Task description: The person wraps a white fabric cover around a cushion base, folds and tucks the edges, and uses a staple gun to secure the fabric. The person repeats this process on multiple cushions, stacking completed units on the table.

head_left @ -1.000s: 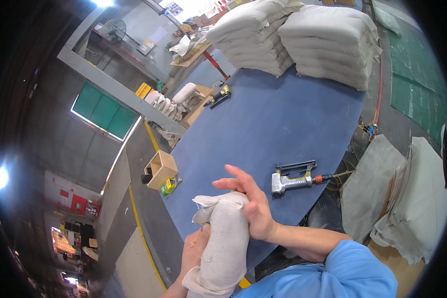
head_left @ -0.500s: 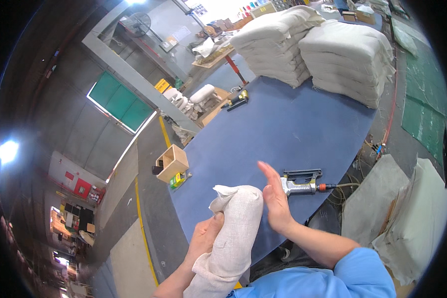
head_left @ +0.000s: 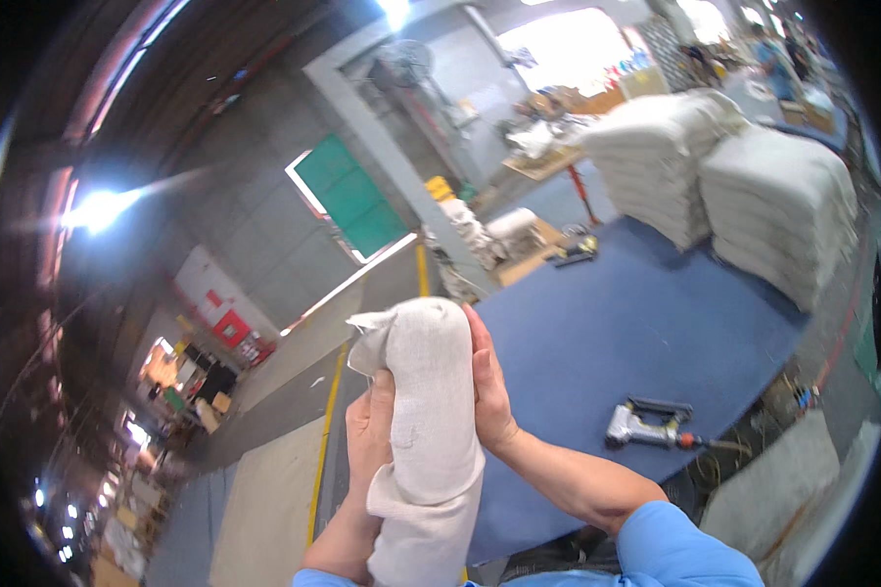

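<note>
Cream cloth-covered roll is held up at the centre of the lower view, lengthwise to the body, its rounded end uppermost; its lower end is cut off by the picture's edge; a loose flap of cloth is seen at the upper left of the roll, and a fold of cloth lower down. Left hand is clamped on the roll's left side, thumb laid along the cloth just below the flap; right hand is set against the opposite side near the top, so that the roll is contained between both; whether the right fingers are curled behind it cannot be told. Blue desk is seen beyond and to the right; on it, near the right edge, a silver pneumatic stapler is laid, well apart from the hands, with a hose joined by a red-orange fitting; a second handheld tool, yellow and black, is placed at the far left edge; two stacks of cream cushions are borne at the far end; a yellow floor line is noted left of the roll.
</note>
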### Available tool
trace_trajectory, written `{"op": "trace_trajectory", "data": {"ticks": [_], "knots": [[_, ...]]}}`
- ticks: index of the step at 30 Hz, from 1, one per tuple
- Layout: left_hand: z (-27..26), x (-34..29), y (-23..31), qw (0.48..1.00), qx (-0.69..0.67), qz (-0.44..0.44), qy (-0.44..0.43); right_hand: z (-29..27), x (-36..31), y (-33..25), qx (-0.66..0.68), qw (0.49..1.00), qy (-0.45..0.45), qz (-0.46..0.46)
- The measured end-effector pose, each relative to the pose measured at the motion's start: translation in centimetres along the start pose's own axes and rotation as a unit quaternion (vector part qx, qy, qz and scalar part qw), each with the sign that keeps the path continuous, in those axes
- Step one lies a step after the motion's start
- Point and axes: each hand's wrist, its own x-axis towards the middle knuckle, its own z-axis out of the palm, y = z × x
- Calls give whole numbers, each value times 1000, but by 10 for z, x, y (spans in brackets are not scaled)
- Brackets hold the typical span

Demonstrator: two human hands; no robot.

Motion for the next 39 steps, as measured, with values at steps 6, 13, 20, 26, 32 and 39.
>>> {"op": "trace_trajectory", "data": {"ticks": [6,13,20,26,32,39], "knots": [[-7,-20,-65,956,90,210,185,28,48,-53,78,940,-314,107],[26,-53,-190,941,134,269,159,-11,6,-68,-304,868,-368,136],[-70,-69,-107,934,254,148,-204,-24,2,-71,-319,882,-324,122],[-71,-9,-17,792,478,365,-102,-26,4,-73,-318,856,-391,116],[-68,18,-49,834,414,340,-132,-50,-17,-105,-376,891,-250,-40],[-36,29,-45,832,409,354,-123,-76,-122,-138,-25,916,-204,346]]}}
